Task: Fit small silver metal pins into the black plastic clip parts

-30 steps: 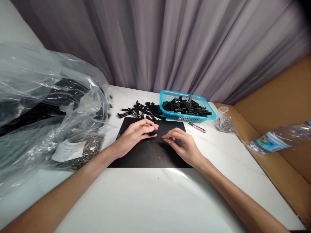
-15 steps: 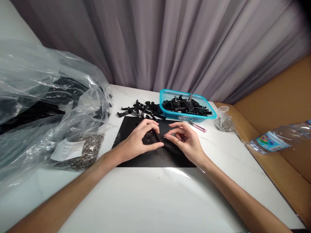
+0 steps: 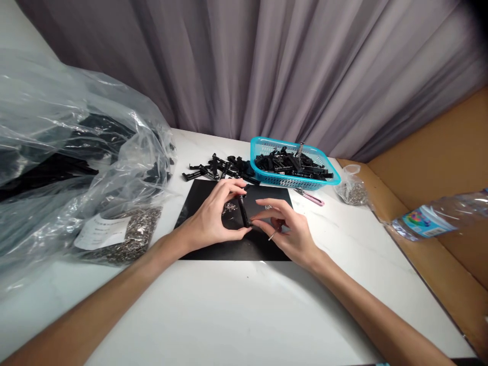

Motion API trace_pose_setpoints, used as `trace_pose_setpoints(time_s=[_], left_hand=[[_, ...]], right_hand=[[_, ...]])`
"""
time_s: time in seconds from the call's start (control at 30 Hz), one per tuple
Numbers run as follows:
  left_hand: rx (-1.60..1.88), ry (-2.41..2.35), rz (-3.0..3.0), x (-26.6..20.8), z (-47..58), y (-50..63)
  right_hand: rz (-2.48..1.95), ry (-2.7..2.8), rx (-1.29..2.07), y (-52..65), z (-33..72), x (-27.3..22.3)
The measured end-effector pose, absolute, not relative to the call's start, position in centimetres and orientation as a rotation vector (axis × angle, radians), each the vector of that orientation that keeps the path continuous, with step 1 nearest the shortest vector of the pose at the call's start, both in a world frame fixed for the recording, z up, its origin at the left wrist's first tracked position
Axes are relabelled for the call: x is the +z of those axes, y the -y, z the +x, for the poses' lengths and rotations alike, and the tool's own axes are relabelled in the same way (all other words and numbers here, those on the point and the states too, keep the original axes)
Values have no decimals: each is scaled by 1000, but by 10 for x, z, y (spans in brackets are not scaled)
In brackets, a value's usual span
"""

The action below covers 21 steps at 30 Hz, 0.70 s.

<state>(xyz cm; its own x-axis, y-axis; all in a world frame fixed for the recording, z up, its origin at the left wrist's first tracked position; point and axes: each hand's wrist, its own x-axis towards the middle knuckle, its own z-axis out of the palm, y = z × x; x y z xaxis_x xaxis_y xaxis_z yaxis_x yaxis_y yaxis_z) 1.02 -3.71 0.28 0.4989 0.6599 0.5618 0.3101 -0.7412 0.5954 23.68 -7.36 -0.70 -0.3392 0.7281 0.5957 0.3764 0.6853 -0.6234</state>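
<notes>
Between its thumb and fingertips my left hand [image 3: 211,218] grips a narrow black plastic part [image 3: 243,209], held over a black mat [image 3: 217,250]. My right hand [image 3: 295,234] is closed in a pinch at the part's lower end, its fingertips touching or almost touching it. A thin, light metallic sliver [image 3: 272,234] sticks out by the right thumb; its kind is unclear. What the right fingertips hold is too small to make out. On the mat, a small heap of shiny metal pieces [image 3: 229,207] lies behind the left hand, and more metal bits [image 3: 268,207] show by the right fingers.
A blue basket [image 3: 295,182] full of black parts stands at the back, loose black parts [image 3: 215,165] left of it. Nearby lie a pink-handled cutter [image 3: 313,198], a bag of metal pieces [image 3: 354,192], a labelled bag [image 3: 143,231] and a plastic bottle [image 3: 429,222].
My right hand has come in to the lower end of the black part, closing the gap. The left hand has tilted the part, so more of it shows.
</notes>
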Motion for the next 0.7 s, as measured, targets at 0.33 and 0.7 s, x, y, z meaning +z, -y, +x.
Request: trace_pose_setpoints(time_s=[0.33, 0.7], left_hand=[[1029, -850, 2470, 12, 6, 36], [1018, -822, 2440, 13, 5, 35]], right_hand=[[-775, 2120, 235, 73, 241, -11], [-821, 2168, -18, 81, 240, -3]])
